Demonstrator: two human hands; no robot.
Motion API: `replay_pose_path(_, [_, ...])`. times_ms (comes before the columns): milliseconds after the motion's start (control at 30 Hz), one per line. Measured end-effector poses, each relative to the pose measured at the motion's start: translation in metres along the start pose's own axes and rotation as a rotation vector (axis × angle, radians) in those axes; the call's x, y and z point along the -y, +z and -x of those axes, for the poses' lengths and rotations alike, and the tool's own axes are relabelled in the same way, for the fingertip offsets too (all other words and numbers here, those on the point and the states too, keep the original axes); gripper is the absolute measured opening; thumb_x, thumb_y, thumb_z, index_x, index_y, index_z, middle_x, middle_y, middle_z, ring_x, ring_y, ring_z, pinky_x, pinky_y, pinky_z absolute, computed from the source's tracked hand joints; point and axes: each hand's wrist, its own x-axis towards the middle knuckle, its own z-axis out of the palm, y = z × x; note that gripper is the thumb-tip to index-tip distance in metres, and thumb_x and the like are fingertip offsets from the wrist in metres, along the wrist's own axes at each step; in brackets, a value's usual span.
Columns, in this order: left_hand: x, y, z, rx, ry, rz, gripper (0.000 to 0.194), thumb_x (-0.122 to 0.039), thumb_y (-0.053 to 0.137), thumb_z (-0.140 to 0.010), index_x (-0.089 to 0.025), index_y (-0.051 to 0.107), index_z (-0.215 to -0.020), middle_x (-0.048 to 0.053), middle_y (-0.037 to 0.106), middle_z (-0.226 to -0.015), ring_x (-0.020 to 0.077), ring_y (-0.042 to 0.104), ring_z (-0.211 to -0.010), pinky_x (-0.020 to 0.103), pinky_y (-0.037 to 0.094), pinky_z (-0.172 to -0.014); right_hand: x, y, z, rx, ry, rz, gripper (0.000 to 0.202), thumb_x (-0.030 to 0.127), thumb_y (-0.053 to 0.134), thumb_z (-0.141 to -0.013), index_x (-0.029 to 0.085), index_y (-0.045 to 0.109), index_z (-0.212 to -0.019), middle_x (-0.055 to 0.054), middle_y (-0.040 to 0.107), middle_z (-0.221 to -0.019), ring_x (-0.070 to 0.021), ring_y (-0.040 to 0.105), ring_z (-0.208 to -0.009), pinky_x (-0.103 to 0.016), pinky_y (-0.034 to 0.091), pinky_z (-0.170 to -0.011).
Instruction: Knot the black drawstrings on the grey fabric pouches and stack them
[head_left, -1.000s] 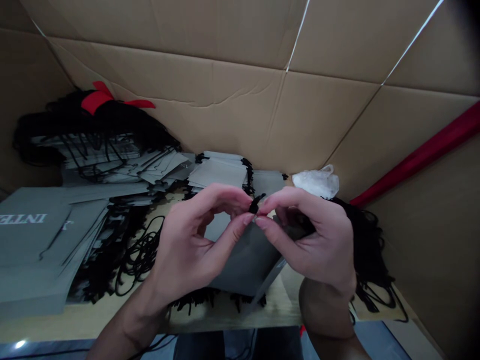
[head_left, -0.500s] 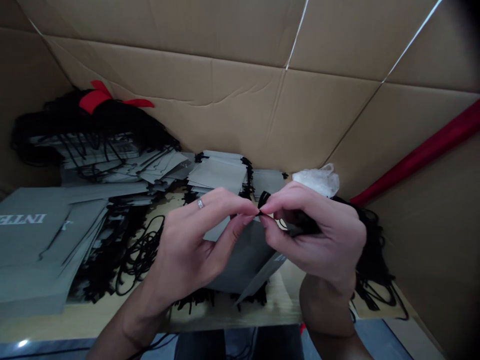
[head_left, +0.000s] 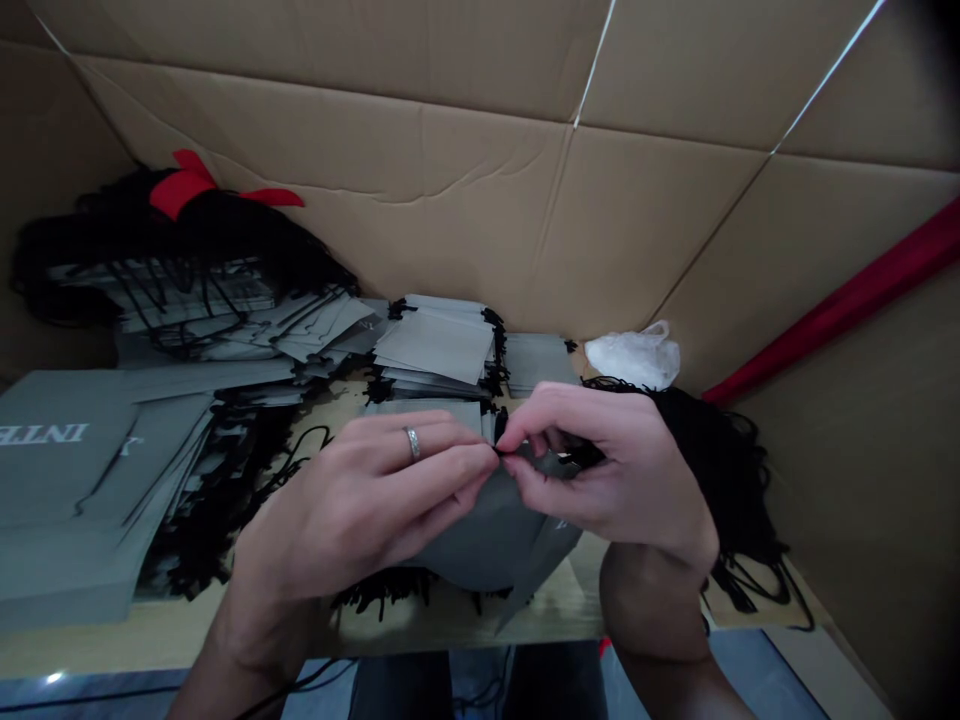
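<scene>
My left hand [head_left: 375,500], with a ring on one finger, pinches a thin black cord [head_left: 498,452] between thumb and fingertips. My right hand [head_left: 607,470] grips the same cord close beside it, fingertips almost touching the left ones. More black cord is bunched inside the curled right fingers. Below both hands is a grey paper bag [head_left: 480,545], tilted, with part of a white letter on its right panel. My hands hide the cord's join to the bag.
Grey bags with white print [head_left: 60,500] are stacked at left. Smaller grey stacks [head_left: 439,345] stand behind my hands. Black cords [head_left: 705,470] lie at right near a clear plastic bag [head_left: 634,357]. A red-tied black cord bundle [head_left: 247,225] sits back left, against cardboard walls [head_left: 465,150].
Both hands have moved slightly down and left, still pinching the cord. The left hand has turned so its back faces up more, and the grey bag has shifted under them.
</scene>
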Motion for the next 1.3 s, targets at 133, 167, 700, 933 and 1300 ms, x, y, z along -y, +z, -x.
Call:
replay_pose_path(133, [0.001,0.005,0.002,-0.004,0.031,-0.036,0.01,-0.013,0.073,-0.107,-0.021,0.07,-0.11,0.002,0.082,-0.098,0.0165,0.081,-0.084,0.026,0.066,-0.078,0.001,0.001,0.0,0.029,-0.006,-0.003,0.015,0.007,0.074,-0.089,0.021,0.077,-0.094,0.002,0.074,-0.081,-0.0099,0.066,-0.069,-0.024,0.054,-0.063])
replay_pose_path(167, [0.0,0.007,0.003,-0.031,0.036,-0.054,0.009,-0.014,0.074,-0.107,-0.022,0.07,-0.108,0.001,0.081,-0.095,0.0161,0.081,-0.083,0.026,0.066,-0.076,0.003,0.001,0.0,0.025,-0.004,0.008,0.015,0.007,0.074,-0.09,0.021,0.076,-0.094,0.002,0.074,-0.081,-0.0103,0.066,-0.069,-0.025,0.055,-0.064])
replay_pose_path(700, [-0.004,0.009,-0.001,-0.173,-0.066,0.086,0.02,-0.011,0.08,-0.094,-0.029,0.074,-0.101,-0.003,0.08,-0.083,0.0144,0.079,-0.068,0.023,0.067,-0.067,0.009,0.013,0.0,-0.106,-0.065,-0.033,0.025,0.003,0.072,-0.082,0.025,0.07,-0.093,0.003,0.069,-0.08,-0.0125,0.063,-0.071,-0.028,0.056,-0.064])
replay_pose_path(933, [0.0,0.018,-0.008,-0.318,-0.087,0.247,0.021,-0.011,0.084,-0.084,-0.026,0.072,-0.092,-0.006,0.077,-0.073,0.0115,0.076,-0.06,0.02,0.065,-0.061,0.005,0.016,-0.002,-0.135,0.001,-0.271,0.02,0.006,0.075,-0.073,0.022,0.075,-0.084,0.003,0.071,-0.075,-0.0101,0.059,-0.061,-0.025,0.048,-0.054])
replay_pose_path(1300, [-0.005,0.009,0.003,-0.131,0.022,-0.098,0.012,-0.01,0.077,-0.104,-0.021,0.075,-0.109,0.002,0.084,-0.099,0.0169,0.084,-0.087,0.024,0.069,-0.076,0.001,0.011,0.001,-0.157,-0.045,0.027,0.019,0.003,0.075,-0.08,0.018,0.075,-0.091,0.004,0.067,-0.077,-0.0071,0.059,-0.068,-0.022,0.049,-0.061])
